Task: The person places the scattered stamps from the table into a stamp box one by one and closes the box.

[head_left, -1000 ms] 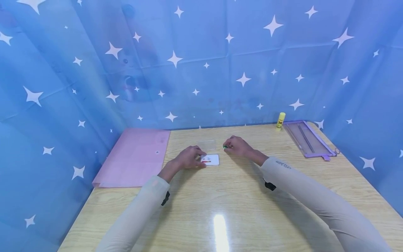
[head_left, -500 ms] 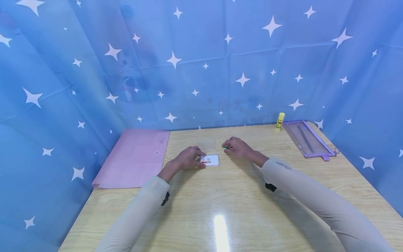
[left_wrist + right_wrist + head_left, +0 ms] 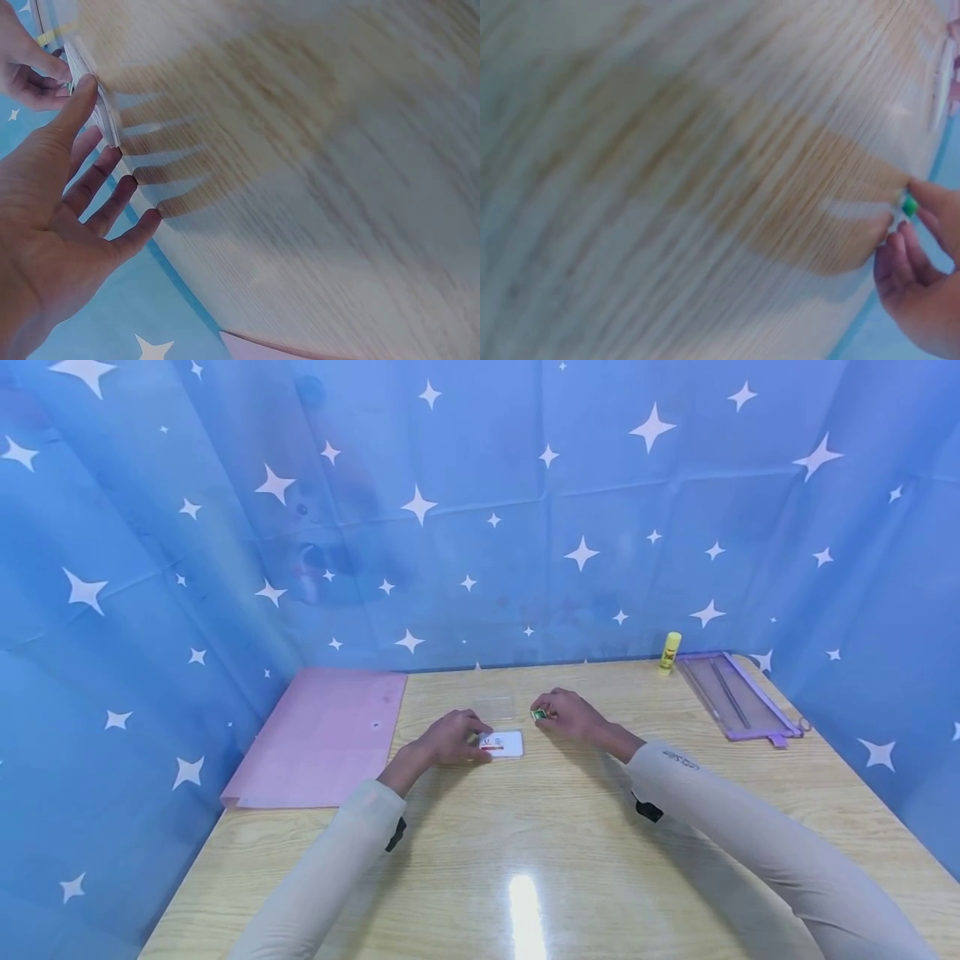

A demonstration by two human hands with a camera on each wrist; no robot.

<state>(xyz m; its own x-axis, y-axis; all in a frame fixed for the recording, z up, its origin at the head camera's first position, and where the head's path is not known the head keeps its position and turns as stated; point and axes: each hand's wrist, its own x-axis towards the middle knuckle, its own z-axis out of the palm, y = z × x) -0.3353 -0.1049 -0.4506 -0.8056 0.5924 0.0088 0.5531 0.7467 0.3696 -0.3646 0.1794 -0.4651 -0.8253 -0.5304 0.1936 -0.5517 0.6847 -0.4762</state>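
In the head view, my left hand (image 3: 452, 737) holds the left end of a white card stack (image 3: 507, 744) with red and dark print, lying on the table. From the left wrist view, thumb and fingers span the edges of this thin layered stack (image 3: 106, 120). My right hand (image 3: 570, 713), just right of the stack, pinches a small green piece with a pale edge (image 3: 538, 715) between thumb and fingertips. Only a bit of that green piece (image 3: 909, 205) shows in the right wrist view; its kind is unclear. A clear plastic lid or tray (image 3: 494, 707) lies behind the stack.
A pink folder (image 3: 318, 735) lies on the left of the wooden table (image 3: 480, 860). At the back right stand a yellow glue stick (image 3: 670, 653) and, lying flat, a purple mesh zip pouch (image 3: 738, 695) with slim items inside. A blue star curtain (image 3: 480, 460) hangs behind.
The small green piece has turned in my right fingers, so more of its face shows. My left hand keeps its hold on the card stack, which stays in place.
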